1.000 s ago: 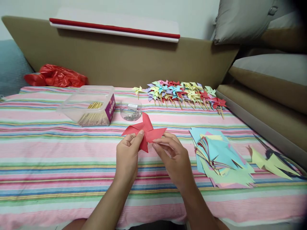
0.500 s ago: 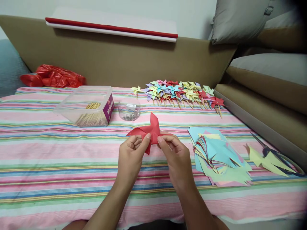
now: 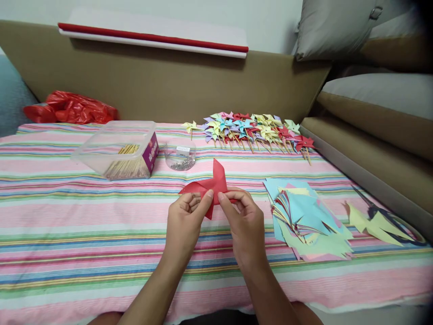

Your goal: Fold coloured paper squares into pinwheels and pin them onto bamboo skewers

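Note:
A red paper pinwheel (image 3: 216, 182) is held up in front of me between both hands, its pointed blades spreading up, left and down. My left hand (image 3: 188, 212) pinches its lower left part, thumb on the near face and fingers curled behind. On the right side, my right hand (image 3: 244, 216) grips the paper between thumb and fingers, the thumb close to the middle. No stick shows on this pinwheel. Beyond it stands a round clear tub (image 3: 180, 155) holding small metal pins and a little white box (image 3: 183, 150).
A clear plastic box (image 3: 135, 155) of wooden sticks stands at left. Finished colourful pinwheels (image 3: 245, 128) lie along the back. Cut coloured paper sheets (image 3: 313, 212) are stacked at right, beside scissors (image 3: 389, 216) and a yellow paper piece (image 3: 375, 225). A red plastic bag (image 3: 72, 108) lies back left.
My right thumb has slid left along the red paper, closer to its middle, and the right hand has come slightly nearer the left. The view has shifted a little.

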`<state>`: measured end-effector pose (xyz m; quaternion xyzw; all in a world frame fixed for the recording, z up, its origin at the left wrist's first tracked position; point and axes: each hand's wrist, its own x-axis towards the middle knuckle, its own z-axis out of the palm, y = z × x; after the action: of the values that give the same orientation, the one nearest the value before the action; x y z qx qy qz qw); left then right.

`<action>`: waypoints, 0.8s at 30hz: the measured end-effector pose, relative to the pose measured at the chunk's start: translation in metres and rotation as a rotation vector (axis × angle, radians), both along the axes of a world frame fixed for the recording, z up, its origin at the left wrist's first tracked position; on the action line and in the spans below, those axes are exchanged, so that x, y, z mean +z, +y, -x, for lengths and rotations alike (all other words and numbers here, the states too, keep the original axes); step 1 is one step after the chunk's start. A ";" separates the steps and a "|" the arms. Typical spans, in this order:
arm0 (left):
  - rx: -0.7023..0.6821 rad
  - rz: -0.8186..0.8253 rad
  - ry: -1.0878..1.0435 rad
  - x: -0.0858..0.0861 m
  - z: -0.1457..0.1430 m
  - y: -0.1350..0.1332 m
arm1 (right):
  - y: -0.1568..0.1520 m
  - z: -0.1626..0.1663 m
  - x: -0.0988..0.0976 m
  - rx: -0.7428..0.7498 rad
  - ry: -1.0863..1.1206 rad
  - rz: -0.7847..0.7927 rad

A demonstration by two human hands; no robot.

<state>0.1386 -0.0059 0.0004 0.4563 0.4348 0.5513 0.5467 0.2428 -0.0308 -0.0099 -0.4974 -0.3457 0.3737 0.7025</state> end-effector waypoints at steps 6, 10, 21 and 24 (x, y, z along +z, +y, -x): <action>0.005 0.006 0.013 0.001 0.000 0.000 | 0.000 0.001 0.001 0.000 0.005 -0.010; -0.013 0.007 0.003 0.003 -0.001 -0.001 | 0.000 0.002 0.001 -0.001 0.030 -0.016; -0.071 0.037 -0.046 -0.002 0.001 -0.002 | 0.000 0.003 0.002 0.003 0.040 -0.003; -0.082 0.051 -0.068 -0.002 0.002 -0.002 | 0.000 0.002 0.001 0.005 0.026 0.001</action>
<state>0.1368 -0.0077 -0.0013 0.4404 0.4109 0.5324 0.5948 0.2403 -0.0308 -0.0088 -0.4921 -0.3376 0.3821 0.7056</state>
